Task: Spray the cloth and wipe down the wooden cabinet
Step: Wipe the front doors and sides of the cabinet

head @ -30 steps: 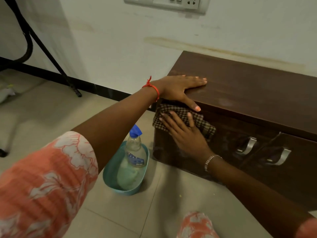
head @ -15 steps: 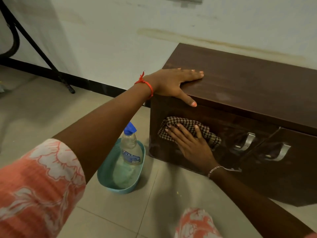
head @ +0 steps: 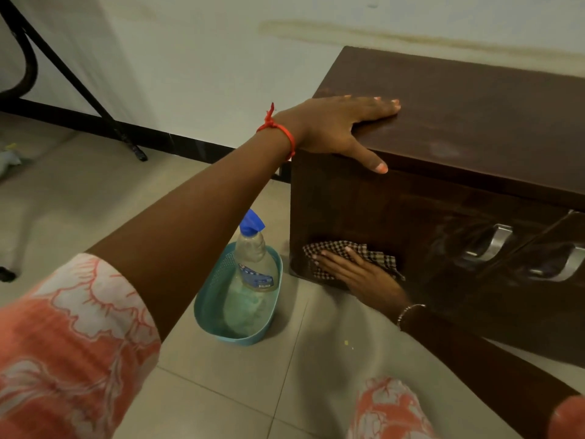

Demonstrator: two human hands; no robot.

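Cloth [head: 351, 258] flat on cabinet [head: 459, 128] front, long axis horizontal.

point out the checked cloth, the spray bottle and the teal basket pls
checked cloth [head: 376, 259]: head view, on the bare fabric right of the fingers, against the cabinet front.
spray bottle [head: 253, 264]: head view, on the clear body above the label.
teal basket [head: 205, 307]: head view, on its left rim wall.

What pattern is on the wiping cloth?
A brown-and-cream check; the cloth shows best in the head view.
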